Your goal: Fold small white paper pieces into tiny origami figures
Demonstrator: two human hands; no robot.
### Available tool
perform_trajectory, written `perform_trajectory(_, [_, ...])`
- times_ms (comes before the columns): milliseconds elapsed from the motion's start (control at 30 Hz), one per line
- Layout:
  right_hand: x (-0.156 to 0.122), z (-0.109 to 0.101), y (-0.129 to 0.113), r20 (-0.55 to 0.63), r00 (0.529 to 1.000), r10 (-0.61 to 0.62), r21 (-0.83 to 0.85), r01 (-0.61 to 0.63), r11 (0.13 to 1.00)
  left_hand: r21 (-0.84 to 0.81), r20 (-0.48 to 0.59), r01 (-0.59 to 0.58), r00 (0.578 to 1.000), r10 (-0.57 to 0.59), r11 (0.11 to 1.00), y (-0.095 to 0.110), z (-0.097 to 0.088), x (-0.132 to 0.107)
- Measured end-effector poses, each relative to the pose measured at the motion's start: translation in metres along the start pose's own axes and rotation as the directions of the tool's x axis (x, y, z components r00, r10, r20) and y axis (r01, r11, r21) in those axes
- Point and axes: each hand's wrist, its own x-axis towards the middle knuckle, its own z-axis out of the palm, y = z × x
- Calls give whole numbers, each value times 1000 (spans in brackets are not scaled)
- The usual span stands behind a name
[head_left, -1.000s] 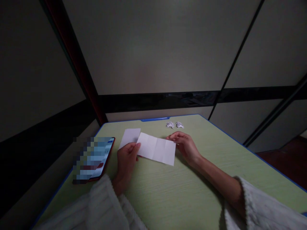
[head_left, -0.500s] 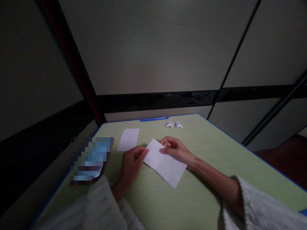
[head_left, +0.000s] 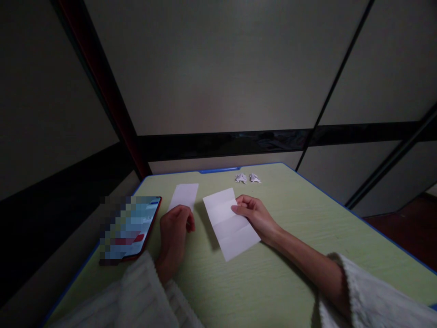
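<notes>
A white rectangular sheet of paper with faint creases across it is held up at a tilt over the table. My right hand pinches its right edge, the thumb lying on the top face and the curled fingers behind. To the left of that sheet, and apart from it, is my left hand, its fingers curled inward and nothing seen in them. Just beyond its knuckles lies a second white sheet, flat on the table, its near end partly hidden by the hand.
Two small folded paper figures sit side by side near the far edge of the pale green, blue-rimmed table. A lit phone with a red edge, partly pixelated, lies at the left. Panelled doors rise behind the table.
My left hand has let go of the paper and moved left. The sheet has turned in my right hand, so its far end now points more directly away from me.
</notes>
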Motion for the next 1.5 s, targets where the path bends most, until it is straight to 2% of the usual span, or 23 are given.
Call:
perform_trajectory(100, [-1,0,1,10,1000,-2,22,2,1000,5,20,-9,1000,9,1000,1,0,0])
perform_trajectory(433, [-1,2,4,37,999,2,33,-4,999,-111,49,68,997,-63,991,0,2,2])
perform_trajectory(600, [-1,2,4,50,999,-1,32,-1,999,1,44,58,997,-58,998,3,4,1])
perform_trajectory(700, [-1,3,4,51,999,-2,39,0,999,69,84,25,996,-31,997,8,7,-3])
perform_trajectory(867, [-2,4,4,52,999,9,20,-10,1000,19,171,-15,985,12,1000,6,13,-6])
perform_trajectory(967, [-3,4,5,58,998,2,30,-4,1000,-88,179,57,983,-40,995,1,16,-4])
perform_trajectory(1067, [-2,3,5,58,998,-31,46,29,999,-171,247,158,962,-113,973,-2,17,-2])
perform_trajectory(1167, [-2,3,5,58,997,-50,50,48,998,-187,323,200,937,-133,962,0,16,-2])
perform_trajectory(1267, [-3,2,4,94,994,-51,53,47,997,-160,315,226,934,-167,961,0,14,-3])
perform_trajectory(1333, [-4,1,2,142,988,-59,57,52,997,-148,288,194,947,-145,970,0,12,-3])
perform_trajectory(1433, [-6,1,0,211,974,-78,88,60,994,-162,244,52,970,-11,985,-2,10,-1])
perform_trajectory(1500, [-6,2,-1,235,970,-64,114,37,993,-158,241,-20,969,58,987,-3,10,-1])
